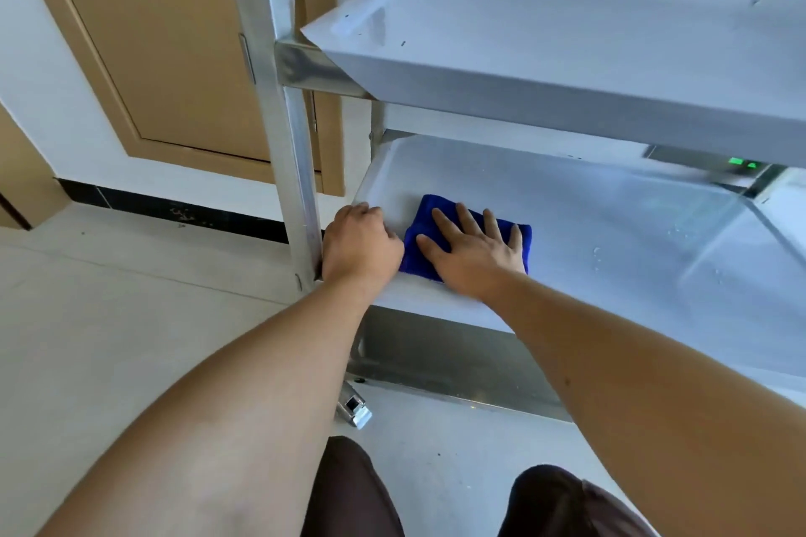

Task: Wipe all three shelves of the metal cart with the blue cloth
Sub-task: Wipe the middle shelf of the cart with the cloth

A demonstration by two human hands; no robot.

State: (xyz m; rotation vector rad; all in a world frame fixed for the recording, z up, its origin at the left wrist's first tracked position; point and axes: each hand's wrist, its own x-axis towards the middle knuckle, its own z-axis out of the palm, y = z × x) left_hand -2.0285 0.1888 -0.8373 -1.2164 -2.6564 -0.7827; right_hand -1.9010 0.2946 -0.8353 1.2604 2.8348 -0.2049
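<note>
A folded blue cloth (419,241) lies on a lower shelf (610,222) of the metal cart, near its front left corner. My right hand (473,251) presses flat on the cloth with fingers spread. My left hand (360,244) curls over the shelf's left front corner beside the upright post (296,153). The shelf above (545,39) overhangs the back of this one. Water drops glisten on the right part of the wiped shelf.
A tan door (152,35) and white wall with a black skirting strip (174,209) stand to the left. A caster wheel (354,408) sits under the cart's corner on the pale floor. My knees (562,501) are at the bottom edge.
</note>
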